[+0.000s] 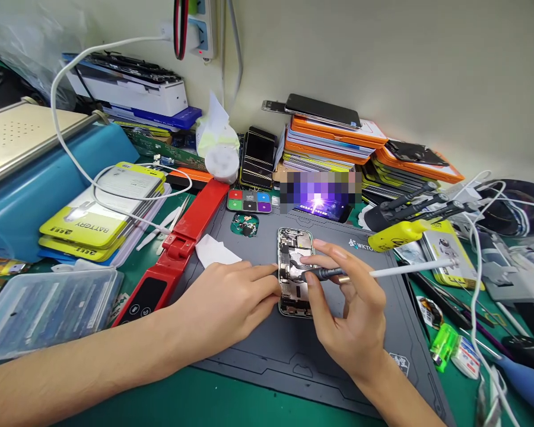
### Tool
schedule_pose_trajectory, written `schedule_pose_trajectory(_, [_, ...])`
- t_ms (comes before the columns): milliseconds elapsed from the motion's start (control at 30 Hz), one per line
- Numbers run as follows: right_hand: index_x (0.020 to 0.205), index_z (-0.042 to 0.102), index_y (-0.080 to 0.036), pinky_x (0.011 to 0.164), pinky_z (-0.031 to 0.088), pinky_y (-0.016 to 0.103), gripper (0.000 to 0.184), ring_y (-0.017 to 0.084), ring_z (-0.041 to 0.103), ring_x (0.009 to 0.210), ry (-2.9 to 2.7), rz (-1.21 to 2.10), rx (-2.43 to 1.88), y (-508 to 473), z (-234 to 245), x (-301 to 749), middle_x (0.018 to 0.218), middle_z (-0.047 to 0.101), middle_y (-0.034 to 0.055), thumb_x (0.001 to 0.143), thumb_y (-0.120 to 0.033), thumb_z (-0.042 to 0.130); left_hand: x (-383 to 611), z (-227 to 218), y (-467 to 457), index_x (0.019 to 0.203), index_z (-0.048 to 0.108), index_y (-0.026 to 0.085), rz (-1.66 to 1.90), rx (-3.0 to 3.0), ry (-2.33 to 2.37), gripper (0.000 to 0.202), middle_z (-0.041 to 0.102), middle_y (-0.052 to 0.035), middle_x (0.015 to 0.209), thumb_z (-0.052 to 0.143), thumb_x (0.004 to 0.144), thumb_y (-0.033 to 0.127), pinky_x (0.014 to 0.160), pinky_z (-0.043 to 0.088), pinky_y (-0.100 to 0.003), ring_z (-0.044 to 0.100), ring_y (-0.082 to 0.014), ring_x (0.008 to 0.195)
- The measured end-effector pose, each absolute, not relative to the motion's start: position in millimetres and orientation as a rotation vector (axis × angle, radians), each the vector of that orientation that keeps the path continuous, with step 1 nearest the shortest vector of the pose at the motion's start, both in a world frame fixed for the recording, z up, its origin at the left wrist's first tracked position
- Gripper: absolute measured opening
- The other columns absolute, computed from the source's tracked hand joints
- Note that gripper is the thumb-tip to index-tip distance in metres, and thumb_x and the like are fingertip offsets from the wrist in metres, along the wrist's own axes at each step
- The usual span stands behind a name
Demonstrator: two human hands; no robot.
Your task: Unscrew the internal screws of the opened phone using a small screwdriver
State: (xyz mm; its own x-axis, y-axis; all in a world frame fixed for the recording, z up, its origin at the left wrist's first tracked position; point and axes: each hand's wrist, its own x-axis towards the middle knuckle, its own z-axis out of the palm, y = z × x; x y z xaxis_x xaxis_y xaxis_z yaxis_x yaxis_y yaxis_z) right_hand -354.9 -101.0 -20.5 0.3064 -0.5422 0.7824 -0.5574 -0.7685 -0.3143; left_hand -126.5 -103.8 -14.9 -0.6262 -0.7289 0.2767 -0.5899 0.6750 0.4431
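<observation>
An opened phone (pixel 295 249) lies back-off on a dark grey work mat (pixel 267 350), its inner parts showing. My left hand (pixel 231 302) rests on the mat with its fingers pressed against the phone's left edge. My right hand (pixel 353 314) pinches a thin tool (pixel 382 271) with a dark grip and a long white shaft; its tip sits on the phone's insides.
A red folding stand (pixel 178 249) lies left of the mat. Yellow battery boxes (pixel 93 222), a blue machine (pixel 35 178) and a clear plastic case (pixel 44 308) are at the left. Stacked orange boxes (pixel 333 139), a lit phone screen (pixel 320 201), a yellow tool holder (pixel 404 234) and cables crowd the back and right.
</observation>
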Motion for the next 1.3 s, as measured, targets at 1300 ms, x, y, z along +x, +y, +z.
schedule_pose_trajectory(1300, [0.166, 0.048, -0.026, 0.105, 0.064, 0.051, 0.091, 0.024, 0.076, 0.109, -0.995, 1.616, 2.581, -94, -20, -354, 0.142, 0.066, 0.0082, 0.086, 0.014, 0.067, -125, -11, -107, 0.105, 0.064, 0.024, -0.42, 1.055, -2.561, 0.021, 0.073, 0.0083, 0.114, 0.045, 0.113, 0.028, 0.066, 0.039, -0.039, 0.064, -0.0213, 0.086])
